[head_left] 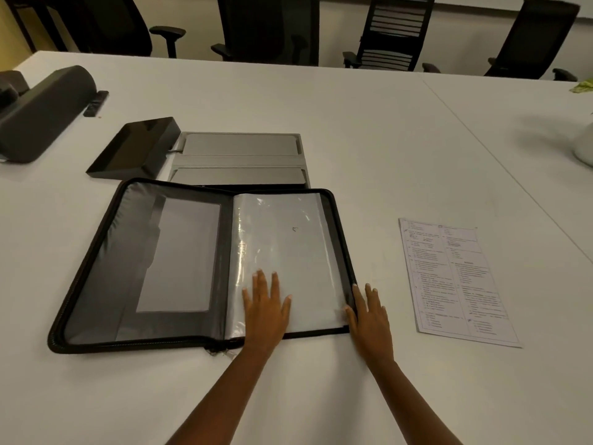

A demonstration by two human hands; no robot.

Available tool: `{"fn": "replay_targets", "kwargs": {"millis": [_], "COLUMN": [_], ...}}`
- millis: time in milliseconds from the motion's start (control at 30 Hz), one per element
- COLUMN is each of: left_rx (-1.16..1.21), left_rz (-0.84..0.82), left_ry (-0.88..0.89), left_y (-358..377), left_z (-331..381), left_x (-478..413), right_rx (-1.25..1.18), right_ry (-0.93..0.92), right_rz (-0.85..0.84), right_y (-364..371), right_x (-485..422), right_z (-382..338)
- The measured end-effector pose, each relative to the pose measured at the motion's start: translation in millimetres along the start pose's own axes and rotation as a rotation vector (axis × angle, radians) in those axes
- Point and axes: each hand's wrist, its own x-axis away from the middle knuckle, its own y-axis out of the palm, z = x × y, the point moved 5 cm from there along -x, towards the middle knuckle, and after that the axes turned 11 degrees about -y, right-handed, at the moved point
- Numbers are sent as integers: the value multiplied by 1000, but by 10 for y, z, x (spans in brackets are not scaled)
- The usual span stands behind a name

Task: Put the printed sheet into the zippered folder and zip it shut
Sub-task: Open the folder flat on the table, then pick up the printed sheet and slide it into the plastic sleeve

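A white table (321, 117) is filling most of the view, with black chairs (393, 30) standing along its far edge. The folder (154, 264) is lying open and flat on the table in front of the person, its spine running away from them and its long axis stretching left to right across both halves. The zipper is running undone around its black rim. The left half is showing a dark grey lining with a clear pocket; the right half is showing clear plastic sleeves (285, 239) lying flat.

Behind the folder, a grey panel (240, 155) is sitting set into the table, and a black tray (134, 149) is resting tilted just beside its left end. A dark bolster-shaped thing (41, 114) is lying at the far left.

The sheet (455, 277) is lying face up on the bare table, well to the right of the folder and apart from it. Its long axis is running away from the person, leaning slightly leftward at the far end, with the print reading in two columns.

The left hand (266, 309) is pressing flat on the near part of the sleeves, fingers spread and gripping nothing. The right hand (369, 316) is lying unclenched, palm down, at the folder's near right corner, its fingertips touching the zipper edge and holding nothing.
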Motion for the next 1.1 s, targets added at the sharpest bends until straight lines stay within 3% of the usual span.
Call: {"fn": "replay_targets", "kwargs": {"millis": [267,467,633,833,1000,1100], "left_rx": [169,240,398,698,879,912], "left_rz": [-135,-252,-463,-593,-601,-597], "left_ry": [323,396,231,-54,-343,-394], "left_y": [278,442,600,664,731,785], "left_z": [1139,1775,2202,2579,2625,2641], "left_x": [406,557,576,510,429,373], "right_rx": [38,53,93,83,-27,-92], "right_ry": [149,190,176,147,151,169], "right_rz": [98,120,50,-13,77,149], "right_y": [-402,-638,-696,-730,-836,-913], "right_x": [124,151,143,141,109,88], "right_z": [649,1073,1344,1508,1565,1592]}}
